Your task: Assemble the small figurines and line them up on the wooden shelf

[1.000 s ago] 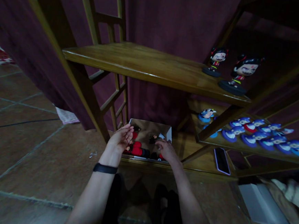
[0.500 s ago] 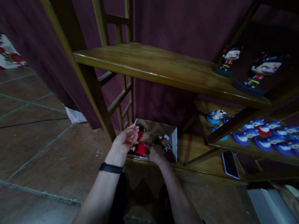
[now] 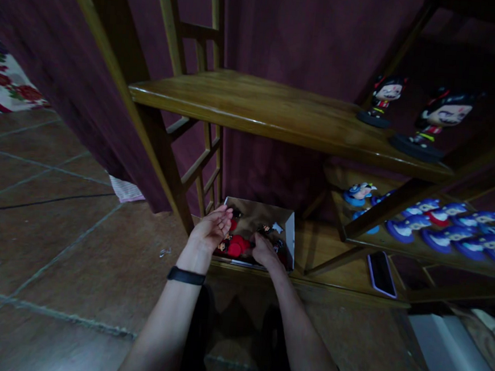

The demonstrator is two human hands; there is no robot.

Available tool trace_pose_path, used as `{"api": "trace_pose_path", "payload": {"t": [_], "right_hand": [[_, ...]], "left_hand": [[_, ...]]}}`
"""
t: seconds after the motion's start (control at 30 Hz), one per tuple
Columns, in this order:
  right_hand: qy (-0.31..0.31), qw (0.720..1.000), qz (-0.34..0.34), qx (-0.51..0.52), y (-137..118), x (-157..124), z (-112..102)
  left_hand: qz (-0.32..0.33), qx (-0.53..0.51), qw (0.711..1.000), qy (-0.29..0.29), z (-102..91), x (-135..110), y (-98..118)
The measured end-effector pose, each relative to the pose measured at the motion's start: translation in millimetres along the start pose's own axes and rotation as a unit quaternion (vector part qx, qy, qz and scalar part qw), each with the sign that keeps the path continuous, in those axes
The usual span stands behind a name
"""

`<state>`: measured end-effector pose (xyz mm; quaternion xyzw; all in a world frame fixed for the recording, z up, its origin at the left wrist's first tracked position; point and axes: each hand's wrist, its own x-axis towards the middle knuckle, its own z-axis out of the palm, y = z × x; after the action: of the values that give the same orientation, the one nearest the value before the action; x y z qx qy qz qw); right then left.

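A shallow cardboard box [image 3: 289, 226] sits on the bottom shelf board, with several small figurines inside. My left hand [image 3: 213, 228], a dark band on its wrist, is at the box's left side, palm turned up, fingers loosely bent and nothing visible in it. Inside the box, my right hand [image 3: 264, 251] reaches down beside a red figurine [image 3: 238, 245]; its fingertips are hidden, so a grip cannot be made out. Behind that hand lies a dark-haired figurine [image 3: 265, 228] with a pale star-like piece [image 3: 277, 228]. Another small figurine [image 3: 223, 245] is near my left fingers.
A wooden shelf board [image 3: 254, 103] crosses above the box. Two black-haired figurines [image 3: 434, 123] stand at its right end. Several blue-and-white figurines [image 3: 440, 238] fill a lower shelf. A phone [image 3: 381, 273] lies right of the box. A cable [image 3: 49, 199] runs over the tiles.
My right hand has shifted slightly right and back within the box, uncovering more of the red figurine. My left hand has stayed nearly still. The view has shifted slightly.
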<state>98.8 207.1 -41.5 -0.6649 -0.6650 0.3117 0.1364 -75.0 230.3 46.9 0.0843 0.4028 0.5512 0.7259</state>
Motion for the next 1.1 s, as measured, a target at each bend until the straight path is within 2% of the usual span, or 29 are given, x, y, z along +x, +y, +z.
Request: {"api": "trace_pose_path", "payload": {"t": [0.17,0.33,0.53,0.7,1.0,1.1], "right_hand": [[0.015,0.997,0.001,0.073,27.7,9.4,-7.9],[-0.054,0.979,-0.032,0.194,48.2,13.3,-9.6],[-0.017,0.98,-0.014,0.197,54.4,12.5,-19.1],[-0.056,0.984,-0.016,0.169,63.0,8.1,-23.2],[0.115,0.989,0.008,0.093,71.4,11.8,-29.1],[0.134,0.989,0.031,0.049,66.6,12.1,-33.8]], "left_hand": [[0.001,-0.005,1.0,-0.011,-0.3,-0.4,1.2],[0.005,-0.01,1.0,-0.018,1.3,-2.4,0.1],[0.002,-0.002,1.0,-0.011,4.7,-1.7,-3.8],[-0.012,0.009,1.0,0.0,7.3,1.7,-7.5],[-0.01,0.011,1.0,-0.005,9.1,1.5,-8.1],[-0.014,0.008,1.0,0.001,9.7,0.2,-6.5]]}}
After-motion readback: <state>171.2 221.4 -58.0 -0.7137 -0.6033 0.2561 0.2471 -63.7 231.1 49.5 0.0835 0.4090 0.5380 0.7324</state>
